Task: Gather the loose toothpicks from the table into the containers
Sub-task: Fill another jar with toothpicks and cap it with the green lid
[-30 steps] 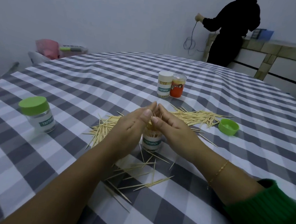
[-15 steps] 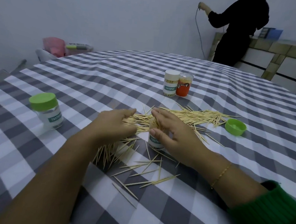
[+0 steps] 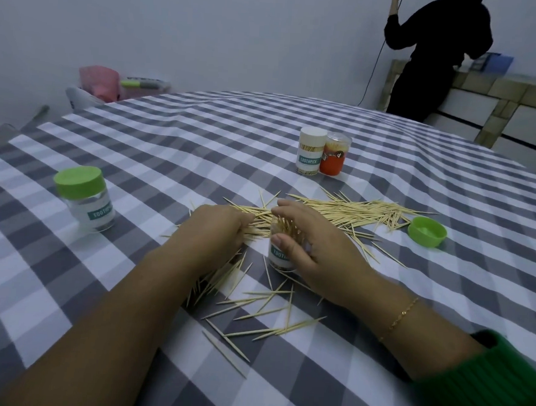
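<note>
Right now the right hand [image 3: 314,249] wraps its thumb and fingers around the open container [image 3: 280,256], a small clear jar already bristling with toothpicks, and holds it upright on the checked tablecloth [image 3: 175,153]. Just beside it, the left hand [image 3: 215,228] lies knuckles-up on the loose toothpicks [image 3: 354,209], its fingers curled down into the pile as if pinching a bunch, though the fingertips are hidden, so I cannot tell how many it has. Most of the loose sticks lie in a long heap behind and to the right of the jar, with a thinner scatter on the near side between the 2 forearms. The jar's green lid [image 3: 427,231] sits upturned at the far right end of the heap. To do this step well, I judge the left hand should gather a modest bunch, align the sticks parallel and tap them level before tipping them in point-first, since the jar looks nearly full and crossed sticks would jam at the mouth. The right hand should keep the jar steady and vertical. A capped jar [image 3: 85,196] stands well apart on the left, and 2 more containers [image 3: 323,154] stand touching farther back.
</note>
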Tool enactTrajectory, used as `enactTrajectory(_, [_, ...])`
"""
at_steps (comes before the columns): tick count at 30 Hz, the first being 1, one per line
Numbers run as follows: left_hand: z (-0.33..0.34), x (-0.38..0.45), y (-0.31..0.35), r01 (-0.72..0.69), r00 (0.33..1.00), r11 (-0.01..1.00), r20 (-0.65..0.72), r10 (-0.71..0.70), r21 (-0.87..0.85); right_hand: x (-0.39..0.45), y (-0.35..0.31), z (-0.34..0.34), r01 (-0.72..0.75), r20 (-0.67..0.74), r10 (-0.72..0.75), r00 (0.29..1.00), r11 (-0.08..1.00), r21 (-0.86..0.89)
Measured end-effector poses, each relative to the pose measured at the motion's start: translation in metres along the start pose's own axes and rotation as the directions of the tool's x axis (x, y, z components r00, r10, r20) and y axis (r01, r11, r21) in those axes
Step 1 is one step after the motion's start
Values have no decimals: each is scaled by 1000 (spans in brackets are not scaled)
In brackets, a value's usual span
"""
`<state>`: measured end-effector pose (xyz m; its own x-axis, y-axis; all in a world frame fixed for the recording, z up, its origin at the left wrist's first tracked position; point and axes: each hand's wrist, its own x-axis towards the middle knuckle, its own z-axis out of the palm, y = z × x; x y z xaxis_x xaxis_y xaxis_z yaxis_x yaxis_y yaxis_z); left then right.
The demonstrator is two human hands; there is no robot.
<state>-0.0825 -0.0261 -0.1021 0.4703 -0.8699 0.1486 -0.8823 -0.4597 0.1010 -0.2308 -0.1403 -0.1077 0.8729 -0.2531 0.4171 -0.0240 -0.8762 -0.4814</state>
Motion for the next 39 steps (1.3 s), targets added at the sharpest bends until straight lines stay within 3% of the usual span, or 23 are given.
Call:
enactTrajectory(4, [2, 3, -1, -17, 1000, 1000, -17, 18, 26, -2, 0, -2, -29, -10, 30, 1000, 999, 43])
enactTrajectory(8, [2, -2, 1, -69, 997, 997, -38, 67, -41, -1, 0, 1, 72, -5, -72, 997, 997, 28])
enactTrajectory(15, [12, 8, -5, -24, 999, 986, -29, 29, 163, 0, 5, 5, 35, 18, -34, 999, 999, -24])
enactTrajectory(26, [13, 6, 9, 42, 995, 967, -96, -18, 252, 1, 1, 4, 14, 6, -14, 1000, 1000, 23])
enactTrajectory(31, [12, 8, 7, 108, 986, 990, -136, -95, 93, 0, -4, -3, -137, 5, 140, 990, 954, 265])
enactTrajectory(33, [10, 10, 5, 143, 975, 989, -166, -149, -49, 0, -4, -3, -165, 18, 167, 986, 936, 312])
enactTrajectory(35, [9, 10, 3, 175, 951, 958, -214, -224, -228, 0, -4, -3, -178, 28, 178, 984, 932, 316])
enactTrajectory(39, [3, 5, 0, 108, 900, 834, -303, -313, -541, 1, -5, -4, -195, 37, 193, 980, 935, 297])
